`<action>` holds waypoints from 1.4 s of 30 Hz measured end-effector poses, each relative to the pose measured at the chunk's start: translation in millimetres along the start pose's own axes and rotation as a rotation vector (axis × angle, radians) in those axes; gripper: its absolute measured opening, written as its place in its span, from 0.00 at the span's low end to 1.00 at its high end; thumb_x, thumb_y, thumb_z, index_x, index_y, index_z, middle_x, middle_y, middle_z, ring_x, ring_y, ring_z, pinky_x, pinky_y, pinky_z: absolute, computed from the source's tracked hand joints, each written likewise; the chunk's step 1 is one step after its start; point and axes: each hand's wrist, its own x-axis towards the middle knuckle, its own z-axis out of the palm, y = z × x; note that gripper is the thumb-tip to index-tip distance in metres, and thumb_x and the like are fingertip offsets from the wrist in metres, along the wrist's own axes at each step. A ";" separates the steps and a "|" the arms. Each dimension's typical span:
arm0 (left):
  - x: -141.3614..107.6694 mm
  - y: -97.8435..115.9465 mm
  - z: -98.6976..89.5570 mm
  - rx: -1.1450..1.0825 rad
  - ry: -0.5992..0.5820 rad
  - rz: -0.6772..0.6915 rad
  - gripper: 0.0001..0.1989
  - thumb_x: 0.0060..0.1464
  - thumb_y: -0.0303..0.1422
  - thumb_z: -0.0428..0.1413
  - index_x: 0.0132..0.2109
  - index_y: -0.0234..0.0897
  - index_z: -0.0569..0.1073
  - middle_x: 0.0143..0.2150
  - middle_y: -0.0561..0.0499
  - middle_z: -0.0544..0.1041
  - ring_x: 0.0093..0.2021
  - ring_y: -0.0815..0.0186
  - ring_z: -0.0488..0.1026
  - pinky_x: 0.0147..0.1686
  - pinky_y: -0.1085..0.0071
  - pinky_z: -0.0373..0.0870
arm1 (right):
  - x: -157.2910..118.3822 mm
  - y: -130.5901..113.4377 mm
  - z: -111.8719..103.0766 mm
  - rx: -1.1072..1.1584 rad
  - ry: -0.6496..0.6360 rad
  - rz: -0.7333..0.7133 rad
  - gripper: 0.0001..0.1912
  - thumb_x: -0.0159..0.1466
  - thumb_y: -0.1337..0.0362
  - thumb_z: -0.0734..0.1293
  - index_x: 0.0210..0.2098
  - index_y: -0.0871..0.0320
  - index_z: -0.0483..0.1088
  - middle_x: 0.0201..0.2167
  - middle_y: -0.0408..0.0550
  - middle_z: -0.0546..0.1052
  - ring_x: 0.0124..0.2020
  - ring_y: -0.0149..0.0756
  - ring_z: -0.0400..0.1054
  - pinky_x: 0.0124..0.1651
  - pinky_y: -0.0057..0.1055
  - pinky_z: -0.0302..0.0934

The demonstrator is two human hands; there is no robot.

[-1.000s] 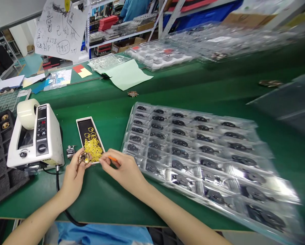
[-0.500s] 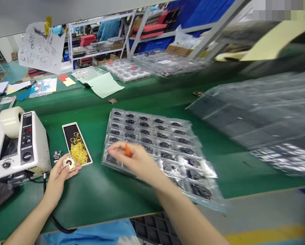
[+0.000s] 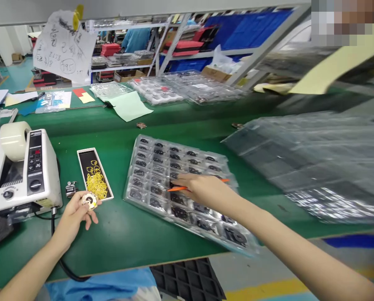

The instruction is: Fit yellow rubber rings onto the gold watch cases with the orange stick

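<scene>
My left hand (image 3: 77,213) pinches a small round disc (image 3: 89,201) with a gold-coloured rim, a pale face and a dark centre; it looks like a watch movement. Just beyond it lies a narrow white-edged box (image 3: 105,177) holding many yellow rings (image 3: 95,184). Over the middle of a clear plastic tray (image 3: 131,177), my right hand (image 3: 202,190) is closed around a thin orange pointed tool (image 3: 178,189). Dark round parts (image 3: 155,203) sit in the tray's compartments. The right fingertips are partly hidden, so I cannot tell whether they touch a part.
A white tape dispenser (image 3: 45,167) stands at the left, with a small metal tally counter (image 3: 70,189) beside it. Clear plastic trays (image 3: 299,154) are stacked on the right. Papers (image 3: 130,104) and more trays (image 3: 157,90) lie along the back, below a hanging handwritten sheet (image 3: 64,50).
My right hand has moved right, from the tray's left edge to its middle, with the orange tool still in it. My left hand keeps the round disc at nearly the same place.
</scene>
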 end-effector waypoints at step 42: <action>-4.9 -3.9 7.1 0.091 -0.046 0.089 0.26 0.52 0.38 0.62 0.57 0.39 0.68 0.50 0.45 0.77 0.48 0.57 0.76 0.45 0.64 0.76 | 59.3 -200.7 -7.1 1.330 0.249 0.083 0.08 0.61 0.64 0.66 0.25 0.56 0.72 0.32 0.46 0.70 0.33 0.33 0.68 0.33 0.29 0.65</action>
